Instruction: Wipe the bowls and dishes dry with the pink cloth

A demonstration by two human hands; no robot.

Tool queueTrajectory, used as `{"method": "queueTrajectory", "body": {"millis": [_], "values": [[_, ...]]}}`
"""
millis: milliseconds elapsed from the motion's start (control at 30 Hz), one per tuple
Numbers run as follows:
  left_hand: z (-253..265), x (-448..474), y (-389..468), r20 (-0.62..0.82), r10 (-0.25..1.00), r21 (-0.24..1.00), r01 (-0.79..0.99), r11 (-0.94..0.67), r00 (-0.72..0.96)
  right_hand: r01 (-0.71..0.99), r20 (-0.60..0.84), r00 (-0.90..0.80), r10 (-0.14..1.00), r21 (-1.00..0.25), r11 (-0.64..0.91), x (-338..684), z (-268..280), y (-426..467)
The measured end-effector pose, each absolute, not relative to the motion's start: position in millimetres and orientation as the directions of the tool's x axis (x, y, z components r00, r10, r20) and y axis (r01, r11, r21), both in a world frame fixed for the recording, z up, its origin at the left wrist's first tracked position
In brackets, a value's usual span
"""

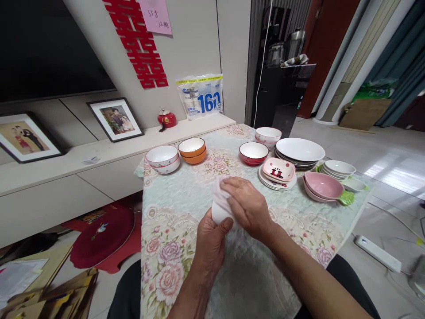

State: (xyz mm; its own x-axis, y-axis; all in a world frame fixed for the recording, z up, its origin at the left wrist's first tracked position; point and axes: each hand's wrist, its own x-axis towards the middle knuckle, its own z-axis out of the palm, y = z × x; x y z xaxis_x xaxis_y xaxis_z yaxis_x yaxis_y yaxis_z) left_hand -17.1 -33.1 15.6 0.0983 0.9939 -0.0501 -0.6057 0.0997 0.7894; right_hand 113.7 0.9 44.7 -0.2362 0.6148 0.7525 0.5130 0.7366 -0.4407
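Note:
My left hand (212,239) grips a small white dish (220,213) by its near side, thumb across its surface. My right hand (249,204) presses a thin, pale pinkish-white wiping cloth (220,188) against the dish's far side. Both hands are close together above the flowered tablecloth (171,257). The dish's exact shape is partly hidden by my fingers and the cloth. Beyond my right hand, a square cat-print dish (279,165) rests on several small plates (277,183).
White bowls (162,156) and orange bowls (191,156) stand back left. Back right are a red bowl (253,155), a pink-rimmed bowl (268,134), large white plates (300,148), pink bowls (323,185) with a green handle and small white dishes (339,167). A power strip (378,253) lies on the floor.

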Motion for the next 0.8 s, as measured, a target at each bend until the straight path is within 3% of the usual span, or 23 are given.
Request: {"method": "queueTrajectory", "body": {"millis": [67,133,233,333,533,800], "values": [[15.6,-16.5,-35.0,-0.044,0.993,0.799,-0.593,0.101,0.109,0.425,0.665,-0.038,0.746,-0.665,0.614,121.0,40.1,9.4],[15.7,-15.6,-36.7,-0.038,0.993,0.811,-0.577,0.094,0.110,0.274,0.483,0.147,0.863,-0.858,0.434,126.0,33.7,16.6],[17.1,-13.7,-36.8,-0.036,0.995,0.790,-0.607,0.085,0.092,0.154,0.318,0.289,0.903,-0.946,0.284,125.5,23.9,19.6],[20.3,-13.8,-34.2,-0.049,0.998,0.737,-0.672,0.068,0.047,0.305,0.430,0.253,0.866,-0.885,0.351,116.5,19.0,12.6],[25.3,-19.0,-29.0,-0.052,0.999,0.692,-0.721,0.030,-0.008,0.691,0.699,0.030,0.714,-0.530,0.491,99.1,24.8,-3.2],[23.3,-19.3,-28.4,-0.068,0.998,0.684,-0.728,0.035,-0.016,0.630,0.770,-0.131,0.624,-0.421,0.653,100.4,35.1,-7.7]]}}
